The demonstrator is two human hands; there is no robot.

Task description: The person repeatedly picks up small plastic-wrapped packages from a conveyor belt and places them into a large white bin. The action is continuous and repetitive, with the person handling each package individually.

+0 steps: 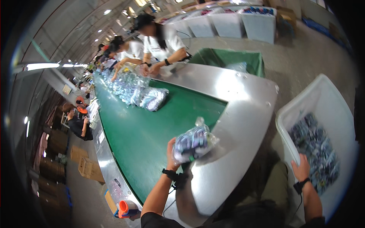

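My left hand [172,154] grips a clear plastic bag [193,144] packed with bluish-purple items, raised over the near end of the green conveyor belt [148,135] and its metal edge. What exactly the bag contains is too blurred to name. At my right side, my right hand [301,168] is closed on the near rim of a large white bin [319,102]. Inside that bin lie many similar bagged bluish items [315,152]. Farther up the belt sits a pile of clear bags [131,89], the nearest one [154,98] lying at its front.
Co-workers [163,41] stand along the belt's far side, hands at the pile. A green bin [228,59] stands beyond the metal table edge [243,114]. White bins [258,22] line the back. Cardboard boxes [90,169] and an orange-and-white container [127,209] are at left.
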